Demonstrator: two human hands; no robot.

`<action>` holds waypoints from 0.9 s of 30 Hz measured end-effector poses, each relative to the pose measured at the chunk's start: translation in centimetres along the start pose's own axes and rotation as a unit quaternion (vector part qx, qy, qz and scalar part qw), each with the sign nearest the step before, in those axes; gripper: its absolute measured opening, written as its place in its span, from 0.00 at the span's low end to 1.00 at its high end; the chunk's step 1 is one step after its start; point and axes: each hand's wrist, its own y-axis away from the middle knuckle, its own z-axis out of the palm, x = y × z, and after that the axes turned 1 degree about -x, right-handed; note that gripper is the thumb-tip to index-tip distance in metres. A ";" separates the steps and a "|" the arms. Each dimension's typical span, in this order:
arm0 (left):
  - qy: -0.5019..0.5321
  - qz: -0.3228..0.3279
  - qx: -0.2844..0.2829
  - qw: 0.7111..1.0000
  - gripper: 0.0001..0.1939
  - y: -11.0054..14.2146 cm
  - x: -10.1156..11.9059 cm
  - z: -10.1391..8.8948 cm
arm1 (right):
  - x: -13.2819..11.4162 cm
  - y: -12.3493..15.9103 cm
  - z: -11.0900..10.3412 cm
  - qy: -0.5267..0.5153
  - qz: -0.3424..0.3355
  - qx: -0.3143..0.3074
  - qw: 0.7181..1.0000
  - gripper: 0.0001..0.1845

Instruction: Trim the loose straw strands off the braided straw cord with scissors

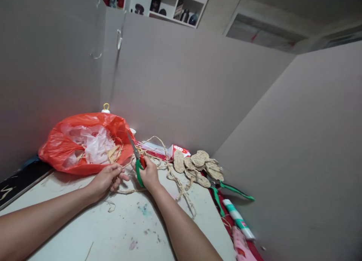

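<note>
My left hand [107, 179] pinches a thin braided straw cord [131, 191] over the white tabletop. In my right hand [151, 177] is a pair of scissors [138, 170] with green and red handles, blades pointing up and away, close to the cord. Whether the blades touch it I cannot tell. More of the braid [178, 182] trails in loops behind and right of my right hand. Just beyond my hands, a red plastic bag [62, 136] lies open with white plastic and straw bits inside.
Several coiled oval straw pads [178, 161] lie in a pile at the back right. Beside them are a green-handled tool [237, 191], a white-and-green roll [239, 219] and a pink item [240, 240]. Grey partitions [181, 84] enclose the table [121, 231]. A black panel [21, 182] lies left.
</note>
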 end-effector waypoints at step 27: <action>-0.046 -0.041 0.028 0.998 0.18 0.3 1.9 0.8 | -1.5 0.4 -0.5 0.200 -0.044 -0.070 0.976 0.15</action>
